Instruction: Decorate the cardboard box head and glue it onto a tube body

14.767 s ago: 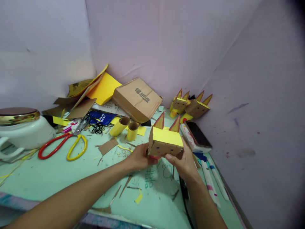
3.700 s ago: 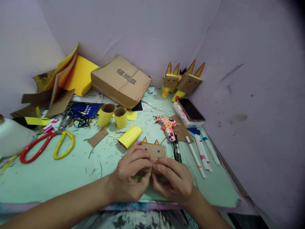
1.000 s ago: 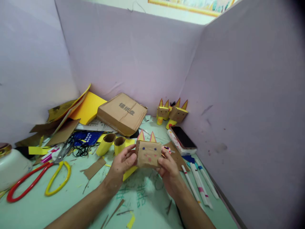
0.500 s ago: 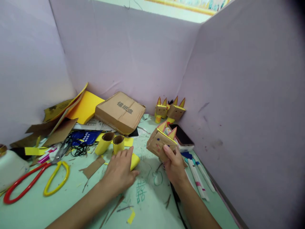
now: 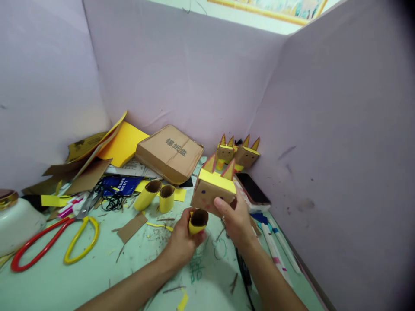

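Observation:
My left hand (image 5: 184, 236) is closed around a short yellow cardboard tube (image 5: 197, 222), its open brown end facing up. In my right hand (image 5: 236, 218) is a small cardboard box head (image 5: 210, 195) with a yellow top, two pointed pink-edged ears and drawn dots for eyes. My right thumb presses on its front; the other fingers are behind it, mostly hidden. The tube is just below the box head; whether they touch I cannot tell. Two more yellow tubes, one tilted (image 5: 147, 196) and one upright (image 5: 166, 199), stand left of my hands.
Red-and-yellow-handled scissors (image 5: 76, 233) lie at left beside a white bottle (image 5: 17, 224). A cardboard box (image 5: 170, 153) and yellow sheets (image 5: 123, 144) are at the back. Two finished-looking eared figures (image 5: 247, 156) stand in the corner, near a phone (image 5: 253, 188) and white markers (image 5: 275, 252).
My left hand has picked the yellow tube up off the table and turned it upright, bringing it towards the box head. The box head has tilted, showing more of its yellow top.

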`<state>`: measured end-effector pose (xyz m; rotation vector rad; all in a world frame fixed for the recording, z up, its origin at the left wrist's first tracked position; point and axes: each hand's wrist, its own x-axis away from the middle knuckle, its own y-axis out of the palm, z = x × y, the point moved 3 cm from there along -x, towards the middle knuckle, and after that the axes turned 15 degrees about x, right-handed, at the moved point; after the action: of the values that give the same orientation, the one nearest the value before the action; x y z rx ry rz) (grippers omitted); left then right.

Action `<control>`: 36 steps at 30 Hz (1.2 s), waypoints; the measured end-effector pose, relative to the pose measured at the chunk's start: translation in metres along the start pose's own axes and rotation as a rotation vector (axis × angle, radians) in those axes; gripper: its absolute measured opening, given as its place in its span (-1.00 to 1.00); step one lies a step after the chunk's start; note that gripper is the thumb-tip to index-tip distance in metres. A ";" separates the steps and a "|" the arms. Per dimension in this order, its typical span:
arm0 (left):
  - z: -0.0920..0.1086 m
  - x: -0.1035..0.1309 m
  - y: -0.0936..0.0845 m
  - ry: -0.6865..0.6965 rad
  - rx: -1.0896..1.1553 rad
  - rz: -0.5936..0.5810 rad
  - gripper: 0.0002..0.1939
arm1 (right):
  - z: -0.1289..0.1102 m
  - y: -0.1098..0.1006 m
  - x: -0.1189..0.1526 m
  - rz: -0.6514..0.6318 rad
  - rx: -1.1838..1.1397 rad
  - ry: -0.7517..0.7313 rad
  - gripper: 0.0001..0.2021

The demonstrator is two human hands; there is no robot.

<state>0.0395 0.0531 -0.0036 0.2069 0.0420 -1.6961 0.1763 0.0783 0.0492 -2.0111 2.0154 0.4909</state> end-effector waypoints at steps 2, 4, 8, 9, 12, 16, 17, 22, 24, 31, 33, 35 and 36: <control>-0.006 -0.002 0.002 -0.001 0.016 -0.025 -0.58 | 0.007 0.005 0.004 -0.052 0.091 0.004 -0.47; -0.009 -0.004 0.002 -0.007 0.031 -0.061 -0.59 | 0.014 0.008 0.009 -0.111 0.162 0.025 -0.42; -0.016 -0.004 0.002 -0.028 0.056 -0.065 -0.57 | 0.019 0.003 0.013 -0.156 0.295 0.026 -0.33; -0.018 -0.003 0.001 -0.034 0.064 -0.056 -0.56 | 0.018 0.001 0.013 -0.155 0.325 0.021 -0.32; -0.020 -0.003 0.001 -0.041 0.102 -0.034 -0.55 | 0.015 -0.002 0.012 -0.166 0.356 0.011 -0.32; -0.012 -0.002 0.001 -0.010 0.194 -0.049 -0.56 | 0.014 -0.002 0.012 -0.204 0.342 0.001 -0.32; -0.009 -0.001 0.000 0.001 0.228 -0.060 -0.55 | 0.014 -0.002 0.012 -0.205 0.348 0.002 -0.32; -0.007 0.006 -0.005 0.051 0.400 -0.044 -0.30 | 0.016 -0.003 0.012 -0.185 0.348 0.022 -0.30; -0.007 0.006 -0.009 0.076 0.429 0.019 -0.20 | 0.016 -0.001 0.012 -0.191 0.316 0.023 -0.32; 0.017 -0.009 -0.015 0.130 0.313 -0.015 -0.17 | 0.014 0.005 0.012 -0.220 0.197 0.019 -0.34; 0.022 -0.011 -0.015 0.132 0.295 -0.023 -0.19 | 0.015 0.005 0.012 -0.243 0.211 0.006 -0.30; 0.025 -0.012 -0.015 0.148 0.227 -0.047 -0.22 | 0.015 0.002 0.012 -0.217 0.264 0.000 -0.27; 0.027 -0.012 -0.015 0.162 0.177 -0.067 -0.25 | 0.016 0.000 0.012 -0.192 0.301 -0.003 -0.27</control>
<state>0.0233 0.0630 0.0231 0.4797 0.0198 -1.7468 0.1749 0.0737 0.0300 -1.9844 1.7481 0.1397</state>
